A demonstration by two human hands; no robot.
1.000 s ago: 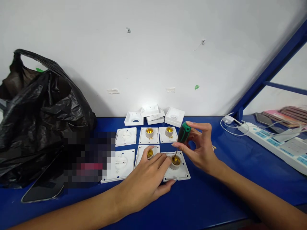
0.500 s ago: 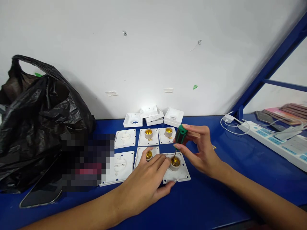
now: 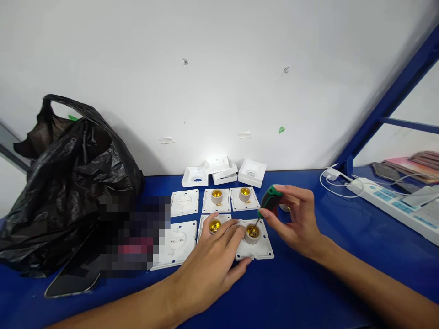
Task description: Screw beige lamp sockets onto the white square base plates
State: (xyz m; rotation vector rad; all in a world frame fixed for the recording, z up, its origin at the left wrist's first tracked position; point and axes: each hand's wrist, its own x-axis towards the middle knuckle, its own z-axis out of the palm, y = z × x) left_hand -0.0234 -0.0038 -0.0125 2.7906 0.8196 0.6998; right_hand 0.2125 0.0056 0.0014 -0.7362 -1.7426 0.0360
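My right hand [image 3: 297, 219] pinches the green-and-black handle of a small screwdriver [image 3: 269, 200], whose tip reaches down into the brass socket of a white square lamp-holder plate [image 3: 259, 246]. My left hand [image 3: 211, 265] lies flat on that plate's left side, fingers spread, holding it down against the blue table [image 3: 302, 288]. Just left of it is another plate with a brass socket [image 3: 215, 225], partly covered by my left fingers.
Several more white plates [image 3: 184, 202] lie in rows behind, with a stack of white housings [image 3: 222, 168] against the wall. A black plastic bag [image 3: 65, 178] and a phone [image 3: 75, 274] sit at left. A white power strip [image 3: 394, 203] with cables lies at right.
The screwdriver handle has leaned to the right while its tip stays in the socket. The view has shifted slightly left. My left hand keeps pressing the plate.
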